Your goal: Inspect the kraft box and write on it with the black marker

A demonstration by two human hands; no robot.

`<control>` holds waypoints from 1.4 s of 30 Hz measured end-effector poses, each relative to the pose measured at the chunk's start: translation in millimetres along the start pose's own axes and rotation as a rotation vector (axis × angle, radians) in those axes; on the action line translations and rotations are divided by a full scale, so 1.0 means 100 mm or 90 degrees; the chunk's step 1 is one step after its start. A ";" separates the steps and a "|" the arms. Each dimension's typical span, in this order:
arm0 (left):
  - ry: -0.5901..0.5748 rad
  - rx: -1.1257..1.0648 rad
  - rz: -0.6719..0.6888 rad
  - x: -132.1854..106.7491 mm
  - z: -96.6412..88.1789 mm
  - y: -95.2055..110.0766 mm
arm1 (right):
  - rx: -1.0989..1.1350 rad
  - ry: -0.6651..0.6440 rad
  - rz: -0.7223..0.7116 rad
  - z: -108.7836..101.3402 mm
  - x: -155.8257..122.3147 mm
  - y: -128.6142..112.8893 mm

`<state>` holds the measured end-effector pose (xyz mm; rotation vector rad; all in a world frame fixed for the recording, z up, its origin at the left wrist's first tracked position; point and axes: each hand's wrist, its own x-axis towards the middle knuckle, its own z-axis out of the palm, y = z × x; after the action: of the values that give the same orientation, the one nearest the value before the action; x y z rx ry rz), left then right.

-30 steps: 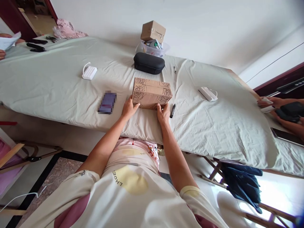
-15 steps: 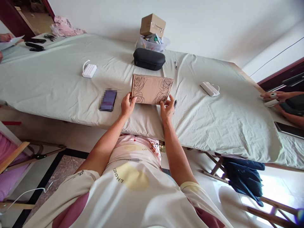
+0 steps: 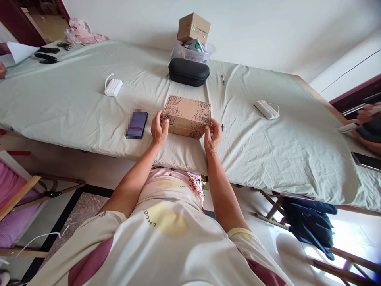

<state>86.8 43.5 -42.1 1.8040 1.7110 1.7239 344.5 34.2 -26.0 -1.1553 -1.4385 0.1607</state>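
Note:
A brown cardboard box with black scribbled circles near its corners is between my hands, over the cloth-covered table. My left hand grips its left end, thumb on the near side. At the opposite end my right hand is closed on the near right corner, its thumb pressed to the front. A dark pen tip shows beside my right hand; the rest of it is hidden. To the left of my left hand lies a phone with a lit, partly blurred screen.
Behind the box sit a black zip case and a plastic basket with a carton on it. White power banks lie left and right. Other people's hands show at both side edges.
The box has tipped so that its top and its near side both show, where one broad face showed before. Both my hands still hold its ends.

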 end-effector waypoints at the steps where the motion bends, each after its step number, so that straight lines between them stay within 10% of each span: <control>1: -0.007 0.011 0.002 0.00 0.00 -0.01 | -0.004 -0.008 0.004 0.00 0.00 -0.01; 13: -0.065 0.086 0.007 -0.01 0.06 0.12 | 0.021 -0.127 -0.037 0.08 -0.12 -0.20; 22: -0.192 0.011 0.229 -0.08 0.08 0.23 | -0.016 -0.317 -0.116 0.27 -0.27 -0.38; 35: -0.157 -0.003 0.236 -0.11 0.19 0.12 | -0.080 -0.026 0.040 0.12 -0.04 0.10; 42: -0.150 -0.033 0.133 -0.05 0.17 0.00 | -0.106 -0.076 0.057 0.14 -0.04 0.12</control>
<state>101.1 49.6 -51.4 2.1295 1.4173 1.5320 338.8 44.6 -40.9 -1.3662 -1.5283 0.1786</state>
